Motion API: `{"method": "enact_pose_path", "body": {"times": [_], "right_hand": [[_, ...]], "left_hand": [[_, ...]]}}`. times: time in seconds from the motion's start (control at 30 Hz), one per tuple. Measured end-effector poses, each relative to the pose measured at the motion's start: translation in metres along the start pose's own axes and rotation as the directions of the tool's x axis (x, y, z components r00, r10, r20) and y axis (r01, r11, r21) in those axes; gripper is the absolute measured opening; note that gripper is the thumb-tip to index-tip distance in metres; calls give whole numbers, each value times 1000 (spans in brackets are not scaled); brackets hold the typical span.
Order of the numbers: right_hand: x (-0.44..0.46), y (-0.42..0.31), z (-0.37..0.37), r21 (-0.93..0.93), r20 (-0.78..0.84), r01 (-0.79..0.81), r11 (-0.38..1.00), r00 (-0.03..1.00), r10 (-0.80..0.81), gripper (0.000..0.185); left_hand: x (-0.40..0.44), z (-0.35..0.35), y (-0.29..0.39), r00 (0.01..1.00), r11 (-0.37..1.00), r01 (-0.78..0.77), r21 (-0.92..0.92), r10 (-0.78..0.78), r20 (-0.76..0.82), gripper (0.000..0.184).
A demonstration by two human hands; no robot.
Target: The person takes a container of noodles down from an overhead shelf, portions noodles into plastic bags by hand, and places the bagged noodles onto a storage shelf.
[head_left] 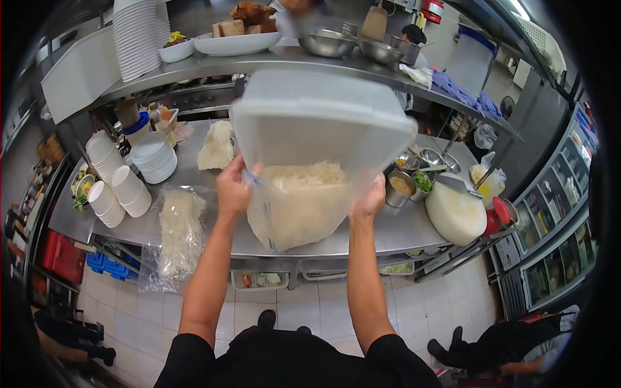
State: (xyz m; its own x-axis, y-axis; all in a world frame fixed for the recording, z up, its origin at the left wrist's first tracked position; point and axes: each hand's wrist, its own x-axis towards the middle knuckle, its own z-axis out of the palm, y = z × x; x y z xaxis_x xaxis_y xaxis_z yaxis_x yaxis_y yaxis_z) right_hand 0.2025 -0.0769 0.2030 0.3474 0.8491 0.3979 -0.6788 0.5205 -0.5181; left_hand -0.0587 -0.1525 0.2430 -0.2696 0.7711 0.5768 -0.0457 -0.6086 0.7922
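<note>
A translucent plastic tub (310, 132), blurred by motion, is tipped up over the steel counter with its open side towards me. Pale dry thin noodles (307, 176) show at its mouth, and more fill the clear, rounded plastic bag (294, 216) below. My left hand (234, 187) is closed at the left edge, where tub and bag meet. On the opposite edge, my right hand (369, 196) grips too, its fingertips partly hidden and blurred. Left of my left arm lies another clear bag of noodles (181, 229). A loose noodle block (217, 146) rests behind my left hand.
Stacked white bowls (107, 204) and lids (154, 157) stand left on the counter (226, 242). To the right are a steel pot (400, 187), green herbs (422, 181) and a large pale block (456, 210). A shelf (213, 70) crosses ahead. Another person (504, 346) is at lower right.
</note>
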Motion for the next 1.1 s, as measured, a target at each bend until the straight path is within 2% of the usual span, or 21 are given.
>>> {"method": "enact_pose_path", "body": {"times": [0.1, 0.23, 0.3, 0.33, 0.4, 0.43, 0.5, 0.53, 0.57, 0.63, 0.67, 0.73, 0.77, 0.8, 0.83, 0.9, 0.93, 0.97, 1.03, 1.07, 1.1], "right_hand": [[-15, 10, -17, 77, 16, -62, 995, 998, 61, 45], [-17, 24, -41, 106, -59, -112, 988, 991, 119, 47], [-18, 30, -47, 74, -46, -99, 992, 994, 102, 45], [-23, 28, -51, 76, -54, -98, 992, 993, 102, 45], [-15, 26, -47, 80, -22, -131, 988, 991, 133, 42], [-13, 24, -46, 84, -15, -125, 989, 992, 127, 42], [-18, 14, -49, 51, 101, -185, 981, 979, 179, 37], [-21, 2, -39, 15, 116, -173, 985, 979, 170, 35], [-19, -2, -30, 20, 124, -163, 986, 979, 159, 35], [-23, -6, -25, -198, 99, -148, 969, 980, 170, 35], [-19, 12, -41, -243, 27, -132, 961, 989, 143, 37], [-18, 1, -30, -219, 77, -123, 968, 987, 142, 39], [-21, -3, -25, -200, 117, -134, 970, 980, 160, 41], [-24, 3, -28, -296, 88, -77, 952, 990, 107, 40], [-21, 3, -34, -297, 83, -75, 952, 991, 104, 40], [-5, -1, -37, -341, 45, -48, 939, 997, 67, 35], [-11, -24, -12, -279, 51, -19, 960, 998, 34, 28], [-6, -25, -23, -280, 54, -20, 960, 998, 37, 28], [6, -36, -52, -464, 90, -132, 876, 977, 194, 24], [5, -41, -59, -558, 51, -182, 810, 966, 252, 21], [4, -42, -66, -559, 56, -181, 809, 965, 255, 21]], "left_hand": [[-25, 0, -14, 998, 998, -65, -13, 65, -18, 43], [-37, 0, -13, 999, 999, -8, 52, 11, -47, 33], [-38, -9, -18, 996, 933, 94, 348, -84, -42, 25], [-43, -10, -23, 995, 931, 96, 352, -89, -37, 25], [-39, -9, -33, 974, 883, -129, 452, 198, -109, 21], [-37, -12, -38, 972, 882, -139, 451, 208, -108, 21], [-44, -21, -45, 975, 847, -144, 512, 210, -72, 17], [-43, -13, -40, 969, 873, -82, 481, 183, -166, 19], [-40, -14, -42, 967, 873, -96, 479, 196, -163, 19], [-45, -18, -47, 952, 826, -192, 530, 288, -104, 29], [-52, -18, -50, 955, 829, -189, 526, 280, -98, 29], [-44, -13, -47, 874, 640, -355, 681, 486, -1, 28], [-43, -10, -47, 872, 641, -359, 678, 490, -1, 28], [-46, -7, -50, 905, 731, -263, 630, 413, -101, 28], [-48, -5, -52, 925, 806, -167, 567, 327, -193, 27], [-43, -10, -64, 918, 835, -159, 527, 321, -232, 20], [-43, -9, -61, 912, 861, -140, 488, 304, -275, 15], [-44, -9, -58, 911, 862, -138, 488, 304, -278, 15], [-42, 2, -27, 897, 891, 190, 412, 13, -442, 23], [-40, 5, -25, 896, 891, 191, 413, 13, -444, 23], [-37, 8, -24, 872, 910, 120, 398, 95, -481, 27]]}}
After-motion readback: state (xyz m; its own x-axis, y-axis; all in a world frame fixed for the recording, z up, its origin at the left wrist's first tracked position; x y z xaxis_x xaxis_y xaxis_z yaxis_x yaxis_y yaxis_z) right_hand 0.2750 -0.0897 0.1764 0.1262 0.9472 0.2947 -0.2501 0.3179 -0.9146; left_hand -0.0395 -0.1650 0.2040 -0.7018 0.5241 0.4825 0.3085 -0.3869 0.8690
